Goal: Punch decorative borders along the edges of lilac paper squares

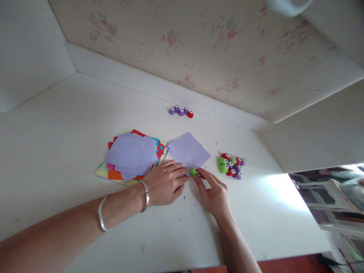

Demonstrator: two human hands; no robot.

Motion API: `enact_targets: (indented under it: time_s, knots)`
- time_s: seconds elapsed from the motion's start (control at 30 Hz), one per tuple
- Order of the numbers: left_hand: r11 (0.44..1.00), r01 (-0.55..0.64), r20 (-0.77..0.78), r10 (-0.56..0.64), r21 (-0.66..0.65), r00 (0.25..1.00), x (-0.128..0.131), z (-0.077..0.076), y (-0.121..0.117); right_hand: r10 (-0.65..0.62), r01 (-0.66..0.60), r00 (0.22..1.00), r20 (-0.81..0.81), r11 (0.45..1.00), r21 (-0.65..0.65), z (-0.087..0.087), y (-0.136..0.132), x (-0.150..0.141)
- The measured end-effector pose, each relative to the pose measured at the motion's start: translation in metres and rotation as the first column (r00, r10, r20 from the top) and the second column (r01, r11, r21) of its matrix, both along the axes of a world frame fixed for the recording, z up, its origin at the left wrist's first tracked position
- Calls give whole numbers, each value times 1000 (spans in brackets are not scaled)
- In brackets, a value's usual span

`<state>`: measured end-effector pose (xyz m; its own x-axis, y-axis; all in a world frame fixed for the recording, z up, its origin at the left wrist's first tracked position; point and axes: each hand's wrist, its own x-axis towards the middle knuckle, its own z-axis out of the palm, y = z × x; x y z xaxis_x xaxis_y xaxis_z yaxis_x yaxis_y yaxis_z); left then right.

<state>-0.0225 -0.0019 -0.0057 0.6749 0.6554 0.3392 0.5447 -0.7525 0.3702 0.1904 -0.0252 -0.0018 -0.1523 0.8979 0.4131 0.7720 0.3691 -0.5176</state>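
Observation:
My right hand [214, 192] pinches a small green one-eyed figure [194, 171] between thumb and fingers, at the near edge of a purple paper sheet [190, 148]. A row of small notches or holes runs along that sheet's left edge. My left hand [167, 182] lies flat with fingers stretched out, its fingertips on the sheet's lower corner beside the green figure. Silver bangles circle my left wrist and forearm. Just left of my left hand is a stack of coloured papers [127, 153], purple on top, with red, yellow, blue and orange edges showing.
A cluster of red, green and purple one-eyed figures [231, 166] sits to the right. Several more purple ones and a red one [190, 114] stand near the back wall. Dark specks dot the white tabletop [159, 235]. White panels and floral wallpaper [182, 49] border it.

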Motion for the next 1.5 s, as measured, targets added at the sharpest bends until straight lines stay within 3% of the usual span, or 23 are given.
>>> enact_targets:
  time_s: [0.3, 0.77, 1.0, 1.27, 1.5]
  knots:
    - [1000, -3, -7, 3, 6, 1000, 0, 1, 0, 45, -44, 999, -24, 999, 28, -4, 0, 2]
    - [1000, -9, -28, 10, 26, 1000, 0, -1, -1, 193, -205, 966, 170, 977, 58, 9, 11, 4]
    - [1000, -11, -46, 12, 16, 999, 0, 0, 0, 292, -284, 923, 249, 956, -70, 26, 20, 6]
    - [1000, -7, -36, 8, 31, 999, -1, 1, -1, 364, -277, 865, 346, 920, -277, 42, 31, 8]
    - [999, 0, -29, 1, 43, 1000, -1, 1, -1, 389, -301, 862, 324, 908, -291, 48, 35, 8]
